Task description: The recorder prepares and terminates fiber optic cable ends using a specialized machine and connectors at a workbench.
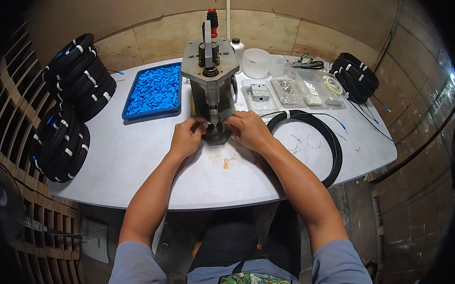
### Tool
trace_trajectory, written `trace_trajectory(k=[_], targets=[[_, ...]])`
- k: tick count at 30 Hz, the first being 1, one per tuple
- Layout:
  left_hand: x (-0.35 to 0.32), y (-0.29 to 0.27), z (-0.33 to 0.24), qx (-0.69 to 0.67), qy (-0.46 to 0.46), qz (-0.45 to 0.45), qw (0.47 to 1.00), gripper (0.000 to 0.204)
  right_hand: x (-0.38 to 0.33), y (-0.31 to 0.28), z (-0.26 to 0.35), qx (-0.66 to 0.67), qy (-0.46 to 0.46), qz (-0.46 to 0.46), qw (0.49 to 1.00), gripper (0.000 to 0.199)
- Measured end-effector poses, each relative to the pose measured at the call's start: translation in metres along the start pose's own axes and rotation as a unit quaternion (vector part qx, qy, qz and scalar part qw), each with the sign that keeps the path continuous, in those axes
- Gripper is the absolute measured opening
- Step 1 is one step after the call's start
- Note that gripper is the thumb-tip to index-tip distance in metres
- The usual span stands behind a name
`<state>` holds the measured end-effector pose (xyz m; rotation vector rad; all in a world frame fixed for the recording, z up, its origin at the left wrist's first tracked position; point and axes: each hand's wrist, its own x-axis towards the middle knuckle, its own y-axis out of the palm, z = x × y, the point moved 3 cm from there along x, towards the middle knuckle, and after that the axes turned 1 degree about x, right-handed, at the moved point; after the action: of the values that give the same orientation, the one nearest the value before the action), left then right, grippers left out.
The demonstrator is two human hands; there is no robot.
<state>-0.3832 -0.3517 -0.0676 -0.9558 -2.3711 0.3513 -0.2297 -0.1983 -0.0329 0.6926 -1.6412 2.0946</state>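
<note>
A metal bench press (209, 85) with an upright lever stands in the middle of the table. My left hand (188, 135) is at the left of its lower tooling, thumb and fingers pinched together. My right hand (248, 128) is closed on the opposite side, fingertips at the same tooling. What either hand holds is too small and too hidden to name. Just right of my right hand lies a coil of black cable (333, 151) with a white tie, its loose end tipped in blue. A blue tray (150, 114) full of small blue plastic pieces sits left of the press.
Stacked black cable coils (83, 80) stand at the left, with more coils (354, 76) at the far right. Behind the loose coil are clear boxes of small parts (285, 91), a white tub (255, 62) and green-handled pliers (307, 61). An orange scrap (226, 164) lies before the press.
</note>
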Motion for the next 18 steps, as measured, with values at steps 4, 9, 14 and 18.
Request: trace_trajectory(k=[4, 9, 14, 18], targets=[[0.0, 0.0002, 0.0013, -0.005, 0.0, -0.003, 1.0, 0.019, -0.0001, 0.0005, -0.0011, 0.002, -0.001, 0.002, 1.0, 0.029], [-0.0004, -0.0004, -0.0015, -0.001, 0.005, 0.001, 1.0, 0.019, -0.0001, 0.0016, -0.0029, 0.007, -0.002, -0.004, 1.0, 0.032], [-0.0008, -0.0007, -0.0031, 0.004, 0.002, 0.004, 1.0, 0.019, -0.0005, 0.0007, -0.0025, 0.014, -0.009, -0.013, 1.0, 0.036], [-0.0005, -0.0007, -0.0026, 0.0, 0.003, 0.009, 1.0, 0.02, -0.0009, -0.0001, -0.0017, 0.012, -0.009, -0.013, 1.0, 0.039]])
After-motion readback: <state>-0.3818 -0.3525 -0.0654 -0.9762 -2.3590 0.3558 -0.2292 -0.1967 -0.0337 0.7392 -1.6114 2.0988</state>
